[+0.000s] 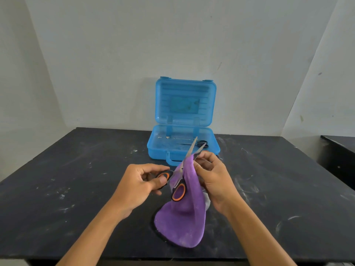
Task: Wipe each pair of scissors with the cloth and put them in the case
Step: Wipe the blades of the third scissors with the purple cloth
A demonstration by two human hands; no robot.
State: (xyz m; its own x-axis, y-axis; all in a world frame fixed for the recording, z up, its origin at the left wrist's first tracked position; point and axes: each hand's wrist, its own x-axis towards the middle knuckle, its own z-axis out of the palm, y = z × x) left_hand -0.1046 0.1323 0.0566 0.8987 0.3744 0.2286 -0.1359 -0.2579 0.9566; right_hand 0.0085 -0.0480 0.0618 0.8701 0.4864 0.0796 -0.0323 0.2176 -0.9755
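Left hand (141, 184) is gripping one black-and-orange handle loop of the open scissors (179, 186), fingers and thumb curled round it, while the right hand (212, 176) is pinching the purple cloth (185, 217) around one blade, just below where the two steel tips are poking out towards 12 o'clock. The cloth is hanging from that pinch and its lower end is resting on the black tabletop (57, 198) at 6 o'clock of the hands. At 12 o'clock the blue plastic case (183, 148) is standing open, lid upright against the wall, with a small black-handled pair of scissors (194, 143) already lying inside its tray.

Judging from this, the wiping step on this pair is under way. The next move is likely calling for a slide of the cloth along the blade to the tip, then closing the blades and carrying the pair over the case's front wall to lay it beside the other.
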